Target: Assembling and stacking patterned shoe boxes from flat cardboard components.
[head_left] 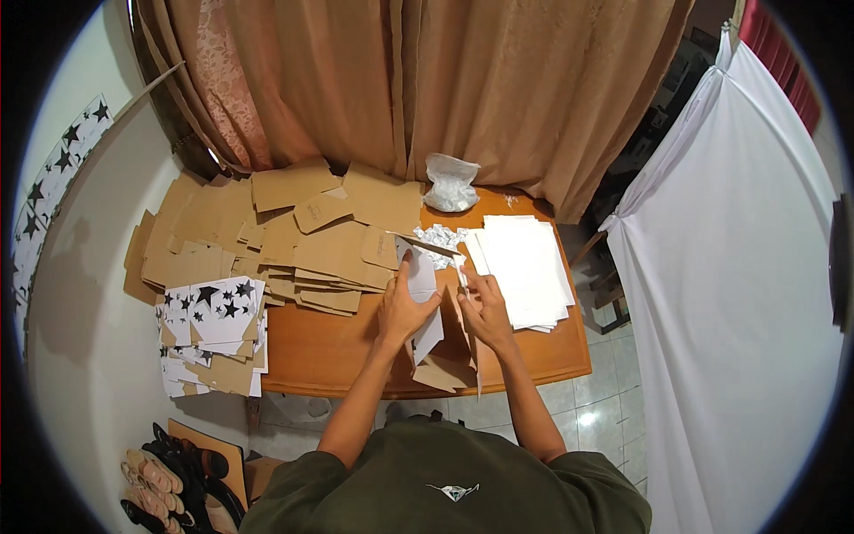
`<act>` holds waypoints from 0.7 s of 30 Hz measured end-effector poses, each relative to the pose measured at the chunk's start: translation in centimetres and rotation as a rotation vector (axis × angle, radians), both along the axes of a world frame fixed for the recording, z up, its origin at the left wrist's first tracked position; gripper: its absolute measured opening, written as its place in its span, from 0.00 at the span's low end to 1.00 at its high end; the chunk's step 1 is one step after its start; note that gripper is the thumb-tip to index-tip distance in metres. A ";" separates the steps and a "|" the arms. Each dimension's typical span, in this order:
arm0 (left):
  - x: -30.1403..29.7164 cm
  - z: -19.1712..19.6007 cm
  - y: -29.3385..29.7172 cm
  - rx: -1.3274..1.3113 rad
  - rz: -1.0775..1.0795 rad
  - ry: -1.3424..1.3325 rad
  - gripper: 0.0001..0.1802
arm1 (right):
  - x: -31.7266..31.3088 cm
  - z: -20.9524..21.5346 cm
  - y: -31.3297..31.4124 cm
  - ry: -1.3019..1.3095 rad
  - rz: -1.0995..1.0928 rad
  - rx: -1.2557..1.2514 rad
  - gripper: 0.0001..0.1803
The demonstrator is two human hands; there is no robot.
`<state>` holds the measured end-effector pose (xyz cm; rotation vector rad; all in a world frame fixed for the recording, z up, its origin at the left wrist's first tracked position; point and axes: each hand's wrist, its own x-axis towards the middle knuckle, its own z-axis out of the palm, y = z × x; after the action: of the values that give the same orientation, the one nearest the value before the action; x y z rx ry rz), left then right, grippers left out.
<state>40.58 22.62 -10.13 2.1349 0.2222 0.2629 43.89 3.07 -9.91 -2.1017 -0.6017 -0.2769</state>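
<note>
Over the front part of the wooden table, my left hand is closed on the left side of a folded cardboard piece, whose face there is pale grey-white. My right hand grips the upper right edge of the same piece, near its narrow upright panel. Brown flaps hang at its lower end, close to the table's front edge. Just beyond the piece lies a heap of small white pieces, partly hidden by it. To the right rests a stack of white sheets.
Flat brown cardboard pieces pile up over the table's left half. Star-printed sheets and card are stacked at the near left corner. A clear plastic bag sits at the back before brown curtains. Shoes are at lower left.
</note>
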 end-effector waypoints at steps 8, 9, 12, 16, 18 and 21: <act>-0.1 -0.3 2.2 -0.059 -0.106 -0.119 0.56 | 0.4 -0.9 2.4 0.049 0.045 -0.041 0.37; -0.2 -0.2 2.4 -0.014 -0.125 -0.050 0.56 | 0.4 -0.8 2.6 0.054 0.017 -0.038 0.37; -0.9 -0.4 3.0 0.070 -0.150 0.039 0.56 | 0.9 -1.1 2.4 0.061 -0.013 -0.082 0.38; -1.1 -1.9 3.1 0.158 -0.135 0.095 0.56 | 1.3 -1.8 2.4 0.107 0.025 -0.046 0.38; -0.9 -2.7 3.1 0.188 -0.122 0.122 0.56 | 1.2 -1.9 2.8 0.153 0.036 -0.005 0.37; -0.7 -3.2 2.9 0.224 -0.101 0.141 0.56 | 1.0 -2.3 3.3 0.106 0.013 -0.086 0.37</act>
<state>39.90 25.53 -13.33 2.3819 0.1725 0.0813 44.89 6.41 -12.18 -2.1788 -0.5734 -0.1333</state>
